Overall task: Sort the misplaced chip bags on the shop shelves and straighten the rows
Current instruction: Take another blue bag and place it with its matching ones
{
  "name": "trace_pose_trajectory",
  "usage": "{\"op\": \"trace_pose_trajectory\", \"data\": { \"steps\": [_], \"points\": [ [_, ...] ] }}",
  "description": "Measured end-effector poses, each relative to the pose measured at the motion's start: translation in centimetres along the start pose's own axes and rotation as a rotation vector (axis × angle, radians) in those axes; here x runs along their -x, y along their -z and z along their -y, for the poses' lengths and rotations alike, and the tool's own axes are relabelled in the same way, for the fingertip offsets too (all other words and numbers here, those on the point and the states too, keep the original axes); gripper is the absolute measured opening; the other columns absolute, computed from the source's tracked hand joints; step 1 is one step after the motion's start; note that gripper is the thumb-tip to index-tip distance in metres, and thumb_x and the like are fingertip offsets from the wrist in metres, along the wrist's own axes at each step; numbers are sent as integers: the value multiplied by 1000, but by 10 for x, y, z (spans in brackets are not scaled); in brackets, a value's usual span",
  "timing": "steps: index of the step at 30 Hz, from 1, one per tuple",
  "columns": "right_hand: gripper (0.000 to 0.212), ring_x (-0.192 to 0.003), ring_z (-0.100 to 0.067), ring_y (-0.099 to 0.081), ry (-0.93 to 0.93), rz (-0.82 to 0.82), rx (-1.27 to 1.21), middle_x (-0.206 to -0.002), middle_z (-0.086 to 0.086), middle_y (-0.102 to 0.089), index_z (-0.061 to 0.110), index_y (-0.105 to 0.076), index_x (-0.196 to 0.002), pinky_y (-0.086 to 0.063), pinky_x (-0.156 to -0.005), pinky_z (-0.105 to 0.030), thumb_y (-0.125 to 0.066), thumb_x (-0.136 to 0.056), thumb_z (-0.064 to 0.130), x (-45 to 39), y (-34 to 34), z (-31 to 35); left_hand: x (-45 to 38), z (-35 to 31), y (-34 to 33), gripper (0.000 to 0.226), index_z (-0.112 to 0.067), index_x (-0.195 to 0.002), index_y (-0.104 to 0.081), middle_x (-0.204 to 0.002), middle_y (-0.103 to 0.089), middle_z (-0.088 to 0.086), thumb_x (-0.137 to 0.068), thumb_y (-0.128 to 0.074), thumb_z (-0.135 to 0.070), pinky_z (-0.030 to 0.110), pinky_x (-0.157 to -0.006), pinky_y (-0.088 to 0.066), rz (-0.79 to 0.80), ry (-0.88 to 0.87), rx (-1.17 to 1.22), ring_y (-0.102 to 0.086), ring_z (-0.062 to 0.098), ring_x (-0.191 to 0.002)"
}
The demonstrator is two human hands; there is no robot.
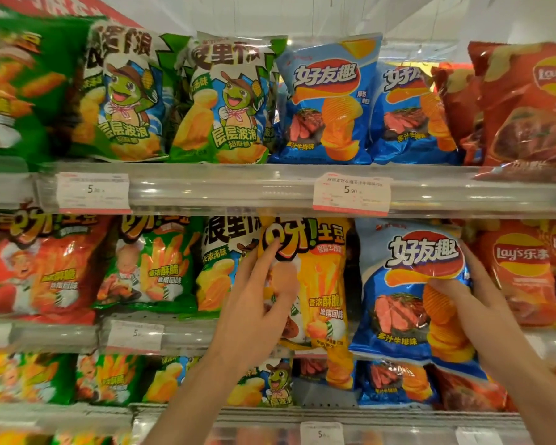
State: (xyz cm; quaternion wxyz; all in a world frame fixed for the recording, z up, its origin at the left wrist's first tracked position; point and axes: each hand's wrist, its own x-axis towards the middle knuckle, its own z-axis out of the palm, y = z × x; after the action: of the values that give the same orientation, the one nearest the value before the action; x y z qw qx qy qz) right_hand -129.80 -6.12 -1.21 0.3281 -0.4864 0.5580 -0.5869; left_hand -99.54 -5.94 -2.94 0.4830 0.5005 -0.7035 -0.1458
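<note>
Yellow chip bag upright on middle shelf, gripped at left edge. Blue chip bag just right, tilted, held at right edge.

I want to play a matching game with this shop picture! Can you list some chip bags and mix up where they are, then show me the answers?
Things:
1. yellow bag
2. blue bag
3. green turtle bag
4. red Lay's bag

Places:
A. top shelf
B. gripped by the right hand
C. middle shelf, far right
D. gripped by the left hand

Pairs: 1-D, 2-B, 3-A, 4-C
</note>
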Motion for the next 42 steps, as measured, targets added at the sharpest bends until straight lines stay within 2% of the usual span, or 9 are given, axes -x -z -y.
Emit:
{"op": "trace_pose_trajectory", "data": {
  "steps": [5,8,11,16,19,22,28,32,42],
  "points": [
    [65,-108,-16,-66,54,57,28,-120,13,-67,57,-36,-143,-53,-82,-38,-63,-95,24,-1,-24,8,16,11,29,65,-56,-151,-21,-154,-31,-11,-99,-55,-39,5,-77,-48,-46,42,-23,-49,1,-120],
    [69,-109,-34,-65,81,65,114,-115,12,-66,54,-28,-149,-55,-81,-45,-62,-95,26,0,-46,19,23,10,46,63,-50,-153,-23,-153,-31,-14,-100,-55,-39,0,-76,-43,-70,60,-8,-52,-16,-107],
    [73,-111,-52,-56,102,63,200,-122,-15,-65,45,-22,-155,-51,-87,-58,-60,-97,24,0,-67,33,29,7,59,63,-48,-154,-25,-157,-27,-16,-100,-55,-39,-5,-73,-39,-85,66,12,-42,-32,-103],
    [72,-97,-22,-62,144,86,222,-114,2,-64,36,-22,-156,-52,-78,-46,-60,-97,23,-9,-98,35,33,12,74,63,-44,-154,-24,-162,-20,-14,-100,-56,-36,-10,-70,-32,-113,92,-20,-29,-43,-101],
    [73,-95,-11,-62,162,122,236,-132,-1,-57,36,-20,-157,-53,-77,-29,-60,-97,24,-18,-115,26,35,19,80,64,-50,-152,-24,-165,-15,-15,-99,-56,-38,-12,-74,-30,-136,68,-35,-22,-37,-121],
    [76,-143,-26,-34,205,111,315,-162,1,-22,41,-16,-157,-33,-112,-42,-60,-95,30,-25,-127,16,34,24,84,62,-54,-152,-23,-166,-11,-18,-99,-54,-43,-13,-79,-25,-152,74,-48,-11,-6,-149],
    [74,-132,-39,-40,509,-81,590,-152,-20,-27,13,-26,-155,-39,-103,-37,-60,-90,14,-21,-142,-6,29,28,88,63,-45,-154,-25,-158,-28,-6,-100,-55,-35,-3,-73,-39,-160,74,-37,-46,-22,-108],
    [64,-146,-39,-25,713,-115,883,-156,-22,-28,9,-33,-153,-26,-117,-58,-48,-92,24,-20,-147,-12,27,30,87,64,-45,-154,-25,-158,-28,-7,-99,-56,-35,-4,-73,-39,-158,82,-45,-45,-25,-106],
    [69,-151,-39,-17,740,41,1250,-163,-20,-22,15,-27,-157,-12,-119,-61,-29,-100,54,-16,-169,-27,26,32,88,63,-43,-155,-25,-159,-25,-4,-100,-55,-32,-2,-74,-40,-161,86,-25,-44,-26,-105]
  ]
}}
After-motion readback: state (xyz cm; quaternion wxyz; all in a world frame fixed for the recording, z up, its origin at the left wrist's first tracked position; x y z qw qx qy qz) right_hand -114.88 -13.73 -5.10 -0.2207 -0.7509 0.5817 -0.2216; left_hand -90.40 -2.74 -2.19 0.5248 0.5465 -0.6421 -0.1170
